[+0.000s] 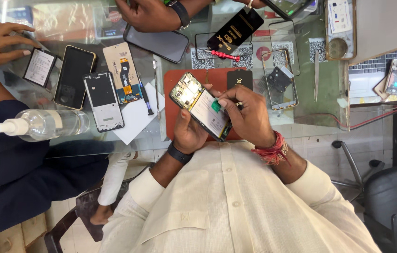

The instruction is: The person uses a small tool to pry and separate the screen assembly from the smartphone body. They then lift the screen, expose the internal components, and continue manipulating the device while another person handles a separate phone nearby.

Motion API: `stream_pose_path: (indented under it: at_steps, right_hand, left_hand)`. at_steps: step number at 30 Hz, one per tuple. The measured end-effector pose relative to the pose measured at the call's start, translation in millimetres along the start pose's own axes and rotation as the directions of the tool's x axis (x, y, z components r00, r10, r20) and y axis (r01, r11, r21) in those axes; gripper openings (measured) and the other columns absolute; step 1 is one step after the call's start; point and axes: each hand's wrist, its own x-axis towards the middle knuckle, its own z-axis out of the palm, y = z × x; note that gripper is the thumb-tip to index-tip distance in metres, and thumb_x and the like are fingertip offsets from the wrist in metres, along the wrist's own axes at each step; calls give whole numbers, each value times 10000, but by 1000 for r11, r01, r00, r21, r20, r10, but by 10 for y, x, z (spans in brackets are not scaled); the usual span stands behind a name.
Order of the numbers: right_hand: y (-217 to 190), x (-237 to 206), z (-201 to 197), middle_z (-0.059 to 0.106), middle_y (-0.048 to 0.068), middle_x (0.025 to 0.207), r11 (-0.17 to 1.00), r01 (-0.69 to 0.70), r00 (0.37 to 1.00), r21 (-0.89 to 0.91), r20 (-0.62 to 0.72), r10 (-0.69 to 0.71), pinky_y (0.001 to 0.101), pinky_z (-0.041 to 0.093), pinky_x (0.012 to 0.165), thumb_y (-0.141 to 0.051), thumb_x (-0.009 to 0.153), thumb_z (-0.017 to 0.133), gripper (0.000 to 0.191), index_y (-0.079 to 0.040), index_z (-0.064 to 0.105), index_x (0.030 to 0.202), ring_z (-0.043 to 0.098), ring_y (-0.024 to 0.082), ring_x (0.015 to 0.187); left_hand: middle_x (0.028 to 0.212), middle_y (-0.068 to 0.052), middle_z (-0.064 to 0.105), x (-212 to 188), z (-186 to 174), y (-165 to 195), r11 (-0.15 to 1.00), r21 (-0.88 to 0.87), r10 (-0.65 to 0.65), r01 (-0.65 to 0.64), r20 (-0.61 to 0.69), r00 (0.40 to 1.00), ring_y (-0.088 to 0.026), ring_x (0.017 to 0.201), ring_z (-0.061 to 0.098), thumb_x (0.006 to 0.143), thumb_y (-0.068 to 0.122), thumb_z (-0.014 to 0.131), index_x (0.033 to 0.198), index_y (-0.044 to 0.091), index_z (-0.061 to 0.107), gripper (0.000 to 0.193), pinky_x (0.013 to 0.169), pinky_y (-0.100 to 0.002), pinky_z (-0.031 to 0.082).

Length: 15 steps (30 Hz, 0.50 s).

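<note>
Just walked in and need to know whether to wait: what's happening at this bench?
A person in a cream shirt holds an opened smartphone, back cover off, in the left hand over a red mat. The right hand pinches a small green tab on its battery. Phone frames, a screen and tweezers lie on the glass table. Other people's hands rest at the left and far edges.

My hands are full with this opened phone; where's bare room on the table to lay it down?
Bare glass lies right of the clear case, around the tweezers. The red mat is partly free. Left of it, the paper, tools and phone parts crowd together.
</note>
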Motion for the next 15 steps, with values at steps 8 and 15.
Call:
stream_pose_path:
  at_steps: [8,15]
  right_hand:
    - [198,-60,113,689,12,815,956,-176,984,235,29,175,234,502,624,-86,1024,671,116,25,679,991,589,32,749]
    - [370,-51,214,673,-4,780,851,-378,925,364,122,359,209,465,549,-111,1014,665,132,12,678,968,564,20,655]
  left_hand:
    - [1293,-128,609,26,38,-31,998,-52,-23,18,-102,994,-236,1228,604,1053,650,430,1527,-27,436,826,1099,-399,486]
    - [1203,-134,636,26,-4,-42,997,-78,-43,29,-181,983,-230,1123,632,1095,627,354,1492,-62,478,805,1009,-382,528]
